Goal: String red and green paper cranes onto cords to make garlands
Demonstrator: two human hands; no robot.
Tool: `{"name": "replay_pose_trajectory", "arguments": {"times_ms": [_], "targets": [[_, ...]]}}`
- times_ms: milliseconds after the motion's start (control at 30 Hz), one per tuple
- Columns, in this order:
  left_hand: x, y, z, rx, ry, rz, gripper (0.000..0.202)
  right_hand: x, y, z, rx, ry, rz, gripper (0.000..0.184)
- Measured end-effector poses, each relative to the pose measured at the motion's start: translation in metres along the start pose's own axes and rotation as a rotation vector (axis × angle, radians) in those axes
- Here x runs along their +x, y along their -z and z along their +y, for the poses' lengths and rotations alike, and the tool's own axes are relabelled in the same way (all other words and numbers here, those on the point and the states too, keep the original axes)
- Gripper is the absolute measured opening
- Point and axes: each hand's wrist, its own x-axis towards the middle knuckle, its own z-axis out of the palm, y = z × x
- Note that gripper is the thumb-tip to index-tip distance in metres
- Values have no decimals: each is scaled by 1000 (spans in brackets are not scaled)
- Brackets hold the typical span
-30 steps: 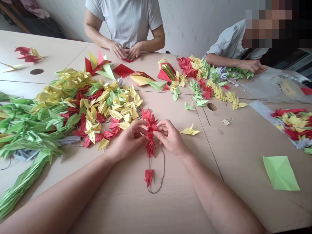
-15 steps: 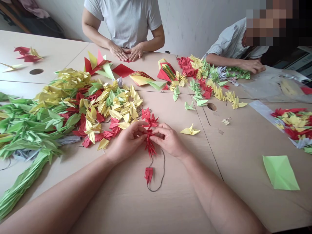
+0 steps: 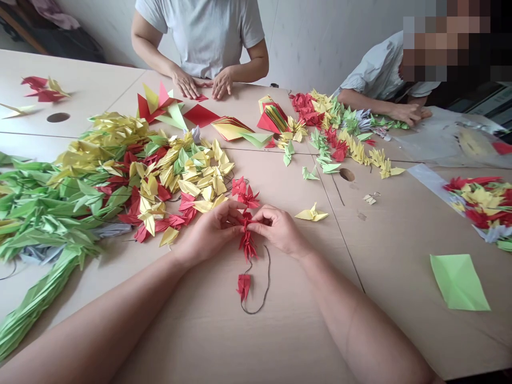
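Observation:
Between my two hands is a string of red origami cranes (image 3: 248, 246), lying in a line away from me. My left hand (image 3: 220, 226) pinches it from the left, and my right hand (image 3: 274, 226) pinches it from the right with thumb and forefinger. More red cranes (image 3: 250, 197) sit just beyond my fingers. A dark cord (image 3: 269, 277) loops toward me, and a single red folded piece (image 3: 244, 287) hangs on its near end. Off to the right of my right hand lies a yellow crane (image 3: 312, 213).
A big heap of green, yellow and red crane strings (image 3: 88, 181) covers the left. Coloured paper stacks (image 3: 232, 129) lie behind. A green sheet (image 3: 460, 281) rests at right. Across the table, one person's hands (image 3: 204, 85) press red paper; another person's hand (image 3: 408, 113) works over cranes.
My hands keep their pinch on the red cranes and have shifted very slightly. Across the table, the person's hands have moved apart over the red paper; the other person's hand has moved left.

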Motion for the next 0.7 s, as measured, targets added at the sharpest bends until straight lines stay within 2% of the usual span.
{"name": "replay_pose_trajectory", "arguments": {"times_ms": [267,700], "targets": [[0,-1,3,-62,34,-25,31,0,2,-1,26,-4,-40,18],[0,-2,6,-97,38,-26,27,0,2,-3,17,9,-39,15]]}}
